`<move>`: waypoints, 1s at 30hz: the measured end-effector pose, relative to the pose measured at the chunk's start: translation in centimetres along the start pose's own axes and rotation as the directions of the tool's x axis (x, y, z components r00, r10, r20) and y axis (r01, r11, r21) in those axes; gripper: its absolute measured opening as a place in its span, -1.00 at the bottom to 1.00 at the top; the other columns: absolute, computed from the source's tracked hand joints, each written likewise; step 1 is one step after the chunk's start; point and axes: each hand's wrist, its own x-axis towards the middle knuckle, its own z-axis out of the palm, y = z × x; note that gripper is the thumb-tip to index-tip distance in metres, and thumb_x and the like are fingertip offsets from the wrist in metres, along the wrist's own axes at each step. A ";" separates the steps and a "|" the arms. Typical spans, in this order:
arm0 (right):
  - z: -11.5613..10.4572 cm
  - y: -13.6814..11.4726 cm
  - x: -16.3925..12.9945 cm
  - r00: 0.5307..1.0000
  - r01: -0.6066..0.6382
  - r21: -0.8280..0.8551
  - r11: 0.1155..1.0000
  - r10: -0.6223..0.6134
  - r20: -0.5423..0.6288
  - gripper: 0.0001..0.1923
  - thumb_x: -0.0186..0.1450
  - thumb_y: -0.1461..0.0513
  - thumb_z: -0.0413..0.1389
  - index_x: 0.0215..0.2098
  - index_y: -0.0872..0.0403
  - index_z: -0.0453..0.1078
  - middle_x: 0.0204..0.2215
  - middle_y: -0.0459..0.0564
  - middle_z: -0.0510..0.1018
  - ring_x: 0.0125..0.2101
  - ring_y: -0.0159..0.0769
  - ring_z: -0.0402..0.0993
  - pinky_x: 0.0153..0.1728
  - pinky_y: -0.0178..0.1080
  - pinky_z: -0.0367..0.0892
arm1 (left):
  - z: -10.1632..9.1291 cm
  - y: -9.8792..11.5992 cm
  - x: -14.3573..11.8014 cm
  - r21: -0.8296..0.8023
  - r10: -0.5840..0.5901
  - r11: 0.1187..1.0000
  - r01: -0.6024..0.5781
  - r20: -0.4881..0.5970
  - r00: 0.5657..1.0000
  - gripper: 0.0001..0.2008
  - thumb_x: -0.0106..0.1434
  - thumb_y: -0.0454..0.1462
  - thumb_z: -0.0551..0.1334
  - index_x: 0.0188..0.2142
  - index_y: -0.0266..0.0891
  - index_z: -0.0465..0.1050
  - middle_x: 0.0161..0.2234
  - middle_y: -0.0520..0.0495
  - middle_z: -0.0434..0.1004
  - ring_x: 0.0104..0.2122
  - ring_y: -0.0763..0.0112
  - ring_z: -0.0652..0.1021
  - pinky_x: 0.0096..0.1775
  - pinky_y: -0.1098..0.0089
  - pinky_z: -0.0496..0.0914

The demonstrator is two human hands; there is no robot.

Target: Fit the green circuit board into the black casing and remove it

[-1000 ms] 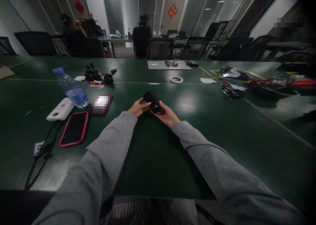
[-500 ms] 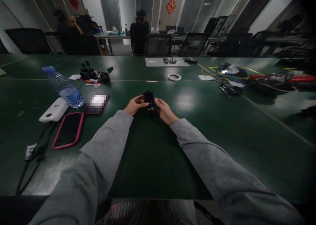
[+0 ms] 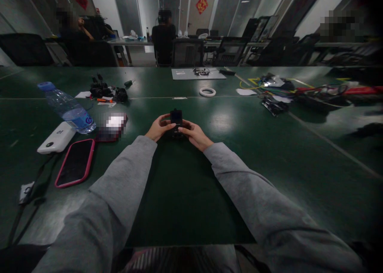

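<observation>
Both hands have come closer together, and the small black box (image 3: pixel 176 121) that lay tipped to one side a second ago now stands up straight between them above the green table (image 3: pixel 185 193). Left hand (image 3: pixel 157 128) and right hand (image 3: pixel 195 134) pinch its sides with their fingertips (thumbs on its front), so it looks lined up for closer work.

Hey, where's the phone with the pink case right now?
In the head view the phone with the pink case lies screen-up on the green table, left of the left hand, just in front of the white power bank and water bottle.
</observation>
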 end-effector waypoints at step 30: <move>-0.9 0.9 1.5 0.999 -0.021 0.004 1.000 0.021 0.026 -0.35 -0.01 0.17 0.42 0.02 0.05 0.35 -0.12 0.00 0.51 -0.06 -0.28 0.44 0.15 -0.10 0.30 | -1.8 -0.6 1.3 0.164 0.001 0.986 -0.003 0.015 1.000 -0.21 -0.21 -0.29 0.54 0.04 -0.26 0.31 -0.34 -0.02 0.52 -0.24 0.30 0.56 0.01 0.12 0.37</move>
